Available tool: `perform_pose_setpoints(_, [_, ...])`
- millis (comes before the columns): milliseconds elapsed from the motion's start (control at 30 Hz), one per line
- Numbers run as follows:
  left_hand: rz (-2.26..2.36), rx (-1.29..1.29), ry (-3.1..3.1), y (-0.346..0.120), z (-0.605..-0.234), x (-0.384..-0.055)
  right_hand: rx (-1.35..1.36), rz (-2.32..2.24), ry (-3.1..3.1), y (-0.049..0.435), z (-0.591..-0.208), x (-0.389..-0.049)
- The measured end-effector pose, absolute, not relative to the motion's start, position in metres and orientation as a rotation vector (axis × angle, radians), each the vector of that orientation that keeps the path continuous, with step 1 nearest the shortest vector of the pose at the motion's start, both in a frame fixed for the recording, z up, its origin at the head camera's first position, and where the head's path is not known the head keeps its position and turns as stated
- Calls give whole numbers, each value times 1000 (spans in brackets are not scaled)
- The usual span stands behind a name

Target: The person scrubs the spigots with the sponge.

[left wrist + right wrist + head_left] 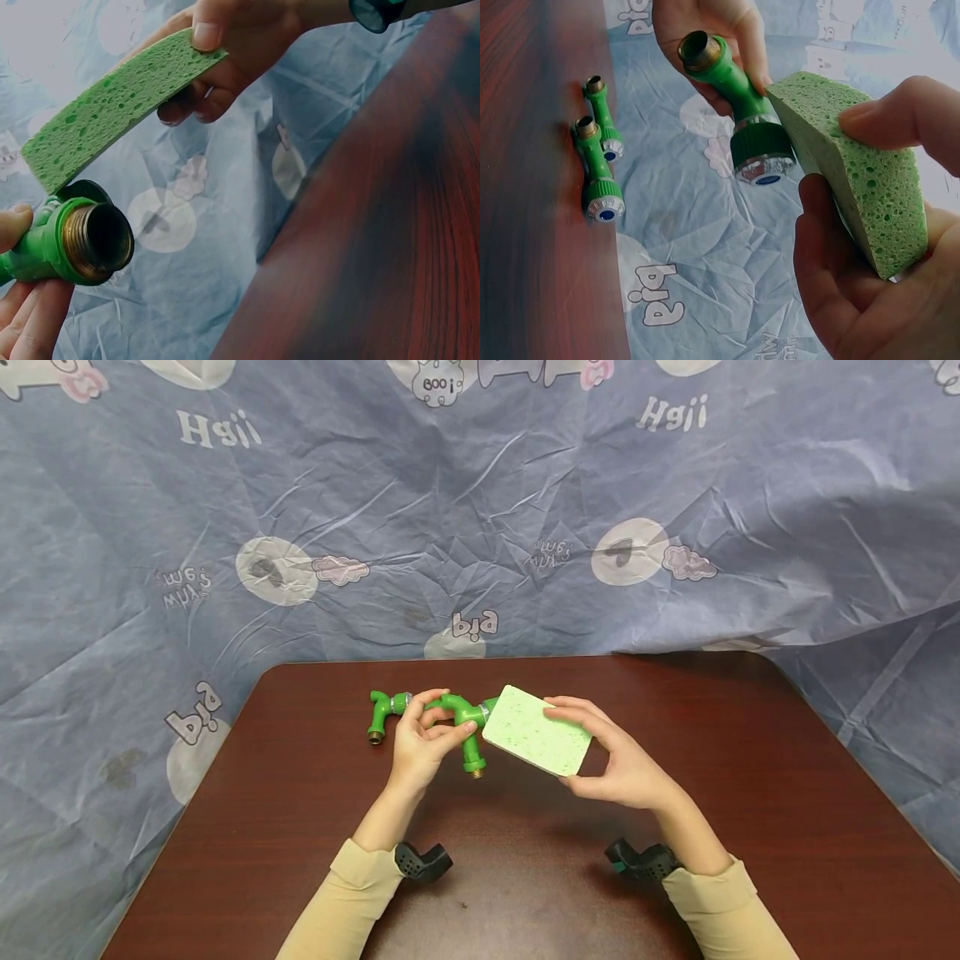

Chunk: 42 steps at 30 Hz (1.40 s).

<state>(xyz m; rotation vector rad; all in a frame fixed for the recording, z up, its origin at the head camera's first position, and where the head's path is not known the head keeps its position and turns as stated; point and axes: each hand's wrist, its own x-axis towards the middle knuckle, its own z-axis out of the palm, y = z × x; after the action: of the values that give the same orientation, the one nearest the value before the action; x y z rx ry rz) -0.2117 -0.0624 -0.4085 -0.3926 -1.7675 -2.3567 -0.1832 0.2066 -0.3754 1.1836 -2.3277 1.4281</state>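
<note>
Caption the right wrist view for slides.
Right hand holds a rectangular, porous green sponge beside a green, brass-mouthed tap in left hand; two similar taps beyond.

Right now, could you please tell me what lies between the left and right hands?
In the head view, a green faucet, gripped by the left hand, and a green sponge, held by the right hand, lie between them.

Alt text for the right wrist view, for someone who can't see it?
Right hand gripping a green sponge beside a green tap held in the left hand; two more green taps rest on a dark red table.
</note>
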Motion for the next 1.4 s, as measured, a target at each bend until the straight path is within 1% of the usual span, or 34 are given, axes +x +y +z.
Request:
perform_pose_setpoints(267, [-2366,-316,-1760,-71,-405,-215,1178,1488,-2255,203,-355,-173])
perform_pose_setpoints(433, [-2359,-264,-1760,-83,-402,-218,1146,1483,-2264,204,-351,-171])
perform_pose_setpoints(600, [-2333,-258,-1758,-101,-397,-222,1127,1504,-2258,206,-352,-173])
perform_pose_setpoints(1000, [-2250,-63,-1913,-162,-389,-229,1094,1555,-2249,209,-355,-175])
perform_pose_setpoints(1233, [-2239,120,-1930,-190,-399,-235,1087,1577,-2264,219,-376,-188])
perform_pose_setpoints(1400, [-2236,235,-1938,-202,-412,-240,1099,1582,-2254,221,-380,-191])
